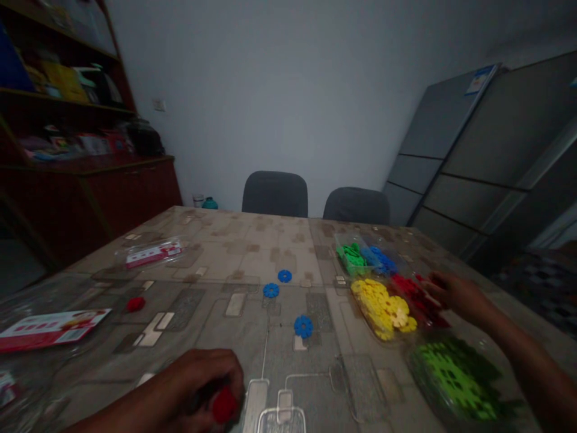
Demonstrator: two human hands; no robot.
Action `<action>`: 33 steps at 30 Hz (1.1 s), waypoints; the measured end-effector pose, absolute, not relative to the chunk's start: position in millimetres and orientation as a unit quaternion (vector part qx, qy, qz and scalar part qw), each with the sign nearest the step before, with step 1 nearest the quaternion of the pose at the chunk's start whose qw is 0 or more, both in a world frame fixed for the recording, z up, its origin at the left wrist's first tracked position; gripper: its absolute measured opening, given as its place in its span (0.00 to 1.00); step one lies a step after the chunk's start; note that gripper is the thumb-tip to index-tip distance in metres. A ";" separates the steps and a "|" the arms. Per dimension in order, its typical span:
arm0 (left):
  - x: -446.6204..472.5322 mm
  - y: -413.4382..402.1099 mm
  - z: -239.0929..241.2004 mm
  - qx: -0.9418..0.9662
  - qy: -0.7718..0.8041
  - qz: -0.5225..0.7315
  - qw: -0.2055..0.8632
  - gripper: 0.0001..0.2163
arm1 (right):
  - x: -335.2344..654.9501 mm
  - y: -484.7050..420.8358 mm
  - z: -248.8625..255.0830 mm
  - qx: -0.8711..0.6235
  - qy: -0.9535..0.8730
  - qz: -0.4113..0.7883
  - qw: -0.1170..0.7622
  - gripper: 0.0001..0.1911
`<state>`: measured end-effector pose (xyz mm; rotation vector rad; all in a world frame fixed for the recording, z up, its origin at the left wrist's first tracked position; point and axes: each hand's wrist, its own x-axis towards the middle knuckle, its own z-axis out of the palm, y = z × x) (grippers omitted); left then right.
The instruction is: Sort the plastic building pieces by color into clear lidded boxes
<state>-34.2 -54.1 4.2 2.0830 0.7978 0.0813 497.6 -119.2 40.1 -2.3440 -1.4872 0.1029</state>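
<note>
My left hand (211,385), low in the view, is closed around a small rounded red piece (224,405); its exact shape is hidden by the fingers. My right hand (439,288) reaches over the clear tray of red flower discs (412,293), with its fingers bent together at a red disc (420,278) by the tray's far edge. Beside that tray lie yellow flower discs (383,310) in another tray. Light green discs (455,376) fill a container nearer me, below my right forearm. Three blue flower discs, one of them nearest me (303,326), lie loose mid-table.
Green pieces (352,255) and blue pieces (381,260) sit in trays farther back. On the left are a loose red piece (136,304) and labelled clear packages (153,254). Two dark chairs (274,193) stand behind the patterned table (270,240).
</note>
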 end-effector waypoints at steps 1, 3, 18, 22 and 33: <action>-28.4 -53.7 9.9 0.841 0.313 0.032 0.440 0.05 | 500.9 -119.6 39.1 -0.833 -0.524 0.036 0.175 0.18; -16.2 -51.6 17.6 0.841 0.306 0.039 0.444 0.06 | 504.8 -122.6 37.2 -0.838 -0.519 0.029 0.169 0.17; 232.8 -3.1 45.6 0.793 0.167 0.209 0.547 0.09 | 457.1 -159.8 61.1 -0.829 -0.435 -0.011 0.350 0.23; 318.7 4.4 54.4 0.803 0.213 0.223 0.510 0.14 | 450.8 -160.4 74.3 -0.818 -0.412 -0.025 0.400 0.23; 182.7 35.3 28.4 0.796 0.244 0.223 0.507 0.06 | 441.3 -161.5 74.6 -0.795 -0.498 0.001 0.347 0.22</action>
